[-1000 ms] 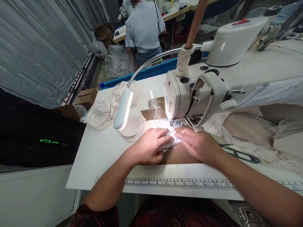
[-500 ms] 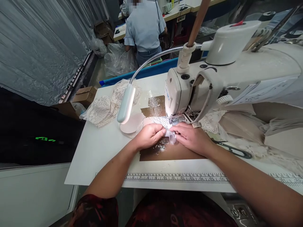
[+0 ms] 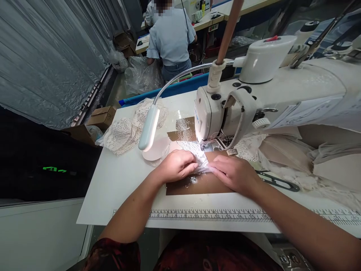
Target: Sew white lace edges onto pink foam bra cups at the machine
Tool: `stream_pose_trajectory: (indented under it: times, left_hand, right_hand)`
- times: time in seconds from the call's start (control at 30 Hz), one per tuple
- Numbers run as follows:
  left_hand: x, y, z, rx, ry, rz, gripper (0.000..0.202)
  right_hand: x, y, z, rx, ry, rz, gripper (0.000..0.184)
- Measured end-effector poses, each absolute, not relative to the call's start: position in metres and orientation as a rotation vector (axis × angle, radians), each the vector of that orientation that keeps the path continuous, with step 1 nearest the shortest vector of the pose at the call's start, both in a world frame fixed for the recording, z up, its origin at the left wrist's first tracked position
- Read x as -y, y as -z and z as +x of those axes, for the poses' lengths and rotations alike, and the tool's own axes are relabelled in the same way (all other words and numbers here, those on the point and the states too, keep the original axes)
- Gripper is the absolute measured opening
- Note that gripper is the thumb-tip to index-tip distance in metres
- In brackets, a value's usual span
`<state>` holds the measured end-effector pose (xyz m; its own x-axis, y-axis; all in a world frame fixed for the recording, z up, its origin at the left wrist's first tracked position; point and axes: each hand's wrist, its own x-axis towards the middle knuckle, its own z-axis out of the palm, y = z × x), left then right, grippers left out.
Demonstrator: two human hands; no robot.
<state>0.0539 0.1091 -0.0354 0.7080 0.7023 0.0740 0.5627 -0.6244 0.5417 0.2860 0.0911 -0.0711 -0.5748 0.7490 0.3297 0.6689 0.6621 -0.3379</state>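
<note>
A piece of white lace fabric (image 3: 200,156) lies under the lamp's light, just in front of the needle area of the sewing machine (image 3: 203,116). My left hand (image 3: 179,165) is closed on the lace's left part, thumb and fingers pinched together. Its right edge is pinched by the fingertips of my right hand (image 3: 232,171), which pull it fairly flat. A pale round cup piece (image 3: 155,150) rests left of my left hand, joined or close to the lace; which one I cannot tell. Brown sheeting (image 3: 183,188) covers the machine bed beneath both hands.
Stacked lace cups (image 3: 121,135) sit at the table's left. A lamp (image 3: 149,128) on a bendy neck hangs over them. A printed ruler (image 3: 197,215) runs along the front edge. Beige fabric (image 3: 287,154) and a dark slotted tool (image 3: 279,180) lie right. A person (image 3: 172,37) sits beyond.
My right hand has moved right and slightly toward me, drawing the lace edge away from the needle area. The lace now looks more spread out between my hands. My left hand has shifted slightly nearer.
</note>
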Motion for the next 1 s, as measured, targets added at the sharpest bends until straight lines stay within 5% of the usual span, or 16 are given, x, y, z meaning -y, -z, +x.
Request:
stream_pose_trajectory:
  times: [0.33, 1.0]
  left_hand:
    - [-0.102, 0.048, 0.068, -1.075, -0.162, 2.874, 0.041]
    - [-0.11, 0.057, 0.063, -1.104, -0.18, 2.916, 0.037]
  right_hand:
    - [-0.084, 0.075, 0.285, 2.443, -0.021, -1.04, 0.028]
    - [-0.088, 0.076, 0.282, 2.49, 0.156, -1.07, 0.03]
